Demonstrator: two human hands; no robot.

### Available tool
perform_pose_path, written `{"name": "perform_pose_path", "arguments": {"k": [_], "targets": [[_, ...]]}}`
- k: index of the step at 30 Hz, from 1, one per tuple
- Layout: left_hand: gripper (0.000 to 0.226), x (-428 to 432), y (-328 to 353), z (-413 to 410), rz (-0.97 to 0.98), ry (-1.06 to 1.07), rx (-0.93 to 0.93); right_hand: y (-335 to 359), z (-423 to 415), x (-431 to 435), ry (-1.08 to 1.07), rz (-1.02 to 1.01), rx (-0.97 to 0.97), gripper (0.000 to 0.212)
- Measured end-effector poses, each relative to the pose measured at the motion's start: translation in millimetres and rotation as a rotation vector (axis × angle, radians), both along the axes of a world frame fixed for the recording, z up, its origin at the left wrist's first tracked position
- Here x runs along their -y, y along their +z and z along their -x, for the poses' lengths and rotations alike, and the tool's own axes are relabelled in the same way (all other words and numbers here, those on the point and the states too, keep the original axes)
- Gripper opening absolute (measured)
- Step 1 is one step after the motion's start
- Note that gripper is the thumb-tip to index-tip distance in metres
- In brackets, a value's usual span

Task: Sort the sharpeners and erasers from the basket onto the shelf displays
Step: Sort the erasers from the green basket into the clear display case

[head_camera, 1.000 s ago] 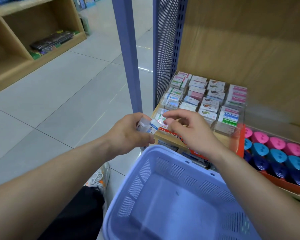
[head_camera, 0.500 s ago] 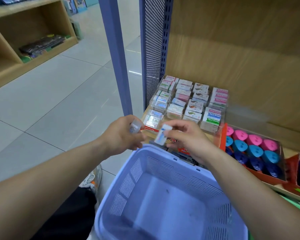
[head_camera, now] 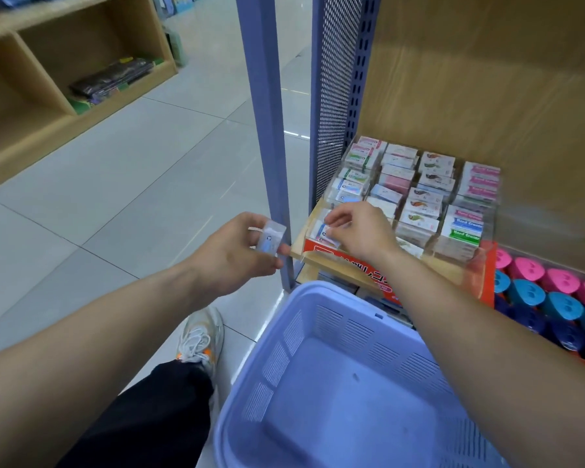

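Note:
My left hand [head_camera: 240, 251] holds a small wrapped eraser [head_camera: 270, 238] just left of the shelf's blue post. My right hand [head_camera: 358, 231] reaches into the front left compartment of the clear eraser display [head_camera: 483, 261] and pinches a blue and white eraser [head_camera: 325, 232] there. The display holds several rows of packaged erasers. Beside it on the right sits an orange tray of pink, teal and dark blue sharpeners [head_camera: 551, 298]. The lilac basket [head_camera: 304, 305] stands below my arms, and nothing shows inside it.
A blue upright post [head_camera: 264, 130] and a perforated blue panel [head_camera: 335, 89] stand at the shelf's left end. A wooden shelf unit [head_camera: 48, 106] with dark packets is across the tiled aisle. My shoe [head_camera: 200, 339] and black trouser leg are beside the basket.
My right hand carried its eraser from above the basket rim up into the display's front left compartment. My left hand stayed in place with its eraser.

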State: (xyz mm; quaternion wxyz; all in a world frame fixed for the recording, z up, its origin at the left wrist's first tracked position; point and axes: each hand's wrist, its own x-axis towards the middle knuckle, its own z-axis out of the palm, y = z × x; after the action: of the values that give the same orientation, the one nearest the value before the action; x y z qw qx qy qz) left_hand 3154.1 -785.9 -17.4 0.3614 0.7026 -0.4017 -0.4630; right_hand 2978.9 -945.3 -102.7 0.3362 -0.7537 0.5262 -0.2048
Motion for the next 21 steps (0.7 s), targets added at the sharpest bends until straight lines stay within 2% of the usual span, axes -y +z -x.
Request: {"name": "perform_pose_path", "arguments": {"k": [3, 6, 9, 11, 14, 17, 21], "targets": [[0.036, 3.1, 5.1, 2.5, 0.03, 0.058, -0.079, -6.3, -2.2, -0.1, 0.096, 0.109, -0.165, 0.006], [0.03, 7.9, 6.3, 6.4, 0.026, 0.103, -0.116, -8.3, 0.8, 3.0, 0.166, 0.161, -0.206, 0.019], [0.015, 10.9, 6.8, 11.2, 0.014, 0.145, -0.164, 3.3, 13.3, -6.5, 0.112, 0.079, -0.067, 0.031], [0.006, 11.4, 7.8, 13.7, 0.028, 0.134, -0.154, 16.5, 22.6, -23.3, 0.07, 0.044, 0.094, 0.027], [0.009, 12.1, 9.9, 17.9, 0.067, 0.106, -0.114, 34.2, 31.7, -56.8, 0.091, -0.104, 0.362, 0.018], [0.017, 12.5, 11.2, 22.1, 0.097, 0.086, -0.069, 43.9, 29.8, -85.8, 0.137, -0.286, 0.533, 0.017], [0.019, 11.1, 10.5, 28.8, 0.094, 0.062, -0.058, 43.9, 26.1, -94.3, 0.1, -0.259, 0.606, 0.019]]}}
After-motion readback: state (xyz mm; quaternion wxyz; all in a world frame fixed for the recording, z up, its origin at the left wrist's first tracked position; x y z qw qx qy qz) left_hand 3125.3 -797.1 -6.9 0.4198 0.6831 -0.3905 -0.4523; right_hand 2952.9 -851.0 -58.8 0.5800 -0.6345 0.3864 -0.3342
